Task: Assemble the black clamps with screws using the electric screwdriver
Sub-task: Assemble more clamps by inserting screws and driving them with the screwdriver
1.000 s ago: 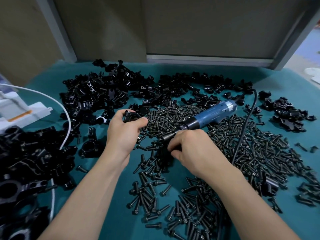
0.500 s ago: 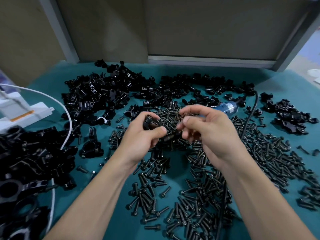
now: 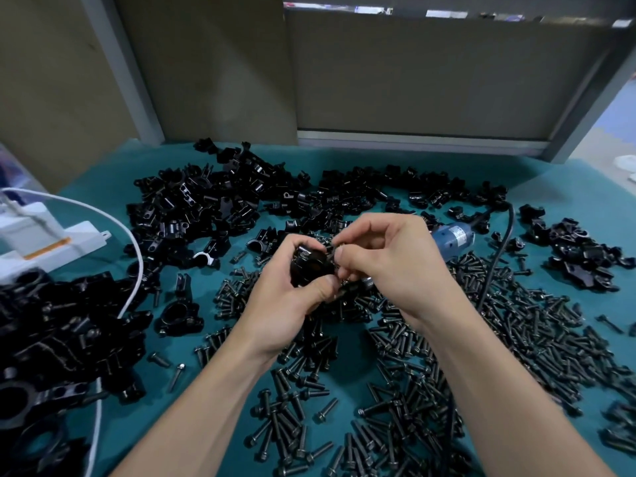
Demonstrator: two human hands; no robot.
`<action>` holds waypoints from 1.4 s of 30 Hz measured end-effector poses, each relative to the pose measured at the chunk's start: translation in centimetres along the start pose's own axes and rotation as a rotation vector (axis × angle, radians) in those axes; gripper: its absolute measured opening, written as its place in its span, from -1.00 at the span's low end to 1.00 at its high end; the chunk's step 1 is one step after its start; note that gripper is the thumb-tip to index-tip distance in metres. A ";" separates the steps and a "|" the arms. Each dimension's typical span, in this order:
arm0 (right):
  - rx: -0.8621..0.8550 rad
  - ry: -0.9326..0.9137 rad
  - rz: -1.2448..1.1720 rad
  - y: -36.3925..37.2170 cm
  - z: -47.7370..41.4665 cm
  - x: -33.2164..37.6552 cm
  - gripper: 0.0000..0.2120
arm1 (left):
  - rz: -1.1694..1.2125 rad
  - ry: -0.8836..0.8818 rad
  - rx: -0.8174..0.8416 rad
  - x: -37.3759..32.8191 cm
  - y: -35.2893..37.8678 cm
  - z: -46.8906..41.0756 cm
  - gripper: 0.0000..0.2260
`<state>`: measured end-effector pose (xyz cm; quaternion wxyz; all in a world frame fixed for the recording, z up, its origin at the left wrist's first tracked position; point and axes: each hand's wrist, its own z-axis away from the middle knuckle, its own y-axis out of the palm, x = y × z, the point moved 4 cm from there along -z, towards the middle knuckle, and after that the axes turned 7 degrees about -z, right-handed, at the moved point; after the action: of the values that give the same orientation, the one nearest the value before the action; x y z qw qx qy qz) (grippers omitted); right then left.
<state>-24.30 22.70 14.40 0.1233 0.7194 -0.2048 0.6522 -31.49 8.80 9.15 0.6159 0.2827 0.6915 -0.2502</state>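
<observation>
Black clamp [image 3: 309,266] in L hand [image 3: 285,297], fingers curled round it, just left of blue screwdriver [image 3: 452,237] | R hand [image 3: 389,259] up off screw pile [image 3: 516,321] since 1 s ago, now pinching screw [image 3: 333,248] at clamp | prob. hand-starting screw; screwdriver idle on worktop [image 3: 103,187]

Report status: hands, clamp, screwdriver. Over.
Left hand grips black clamp. Right hand pinches screw against it. Electric screwdriver lies behind right hand, untouched. Loose screws heaped beneath.
</observation>
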 end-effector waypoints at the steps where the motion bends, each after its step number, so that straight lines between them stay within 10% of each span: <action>1: 0.008 0.002 0.022 -0.1 -0.1 0.0 -0.82 | 0.020 0.015 0.004 -0.1 -0.1 0.0 -0.76; 21: -0.079 0.000 -0.087 -0.3 0.0 -1.0 -0.87 | -0.039 0.077 -0.060 -0.6 -1.1 -0.5 -0.70; 29: -0.073 -0.043 0.321 0.0 0.1 -0.3 -0.84 | -0.099 0.123 -0.017 -0.6 -0.8 -0.4 -0.70; 36: 0.039 0.025 0.571 0.0 0.2 0.0 -0.43 | -0.227 0.150 -0.003 -0.7 -0.8 -0.4 -0.67; 40: 0.122 -0.014 0.575 -0.4 0.2 0.7 -0.94 | -0.205 0.099 0.016 -0.5 -0.6 -0.4 -0.70; 42: 0.126 -0.017 0.582 -0.4 0.0 0.7 -0.89 | -0.197 0.093 0.009 -0.5 -0.6 -0.4 -0.70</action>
<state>-24.08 22.96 15.14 -0.1158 0.6422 -0.3626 0.6654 -32.12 8.57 9.67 0.5543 0.2276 0.7426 -0.2991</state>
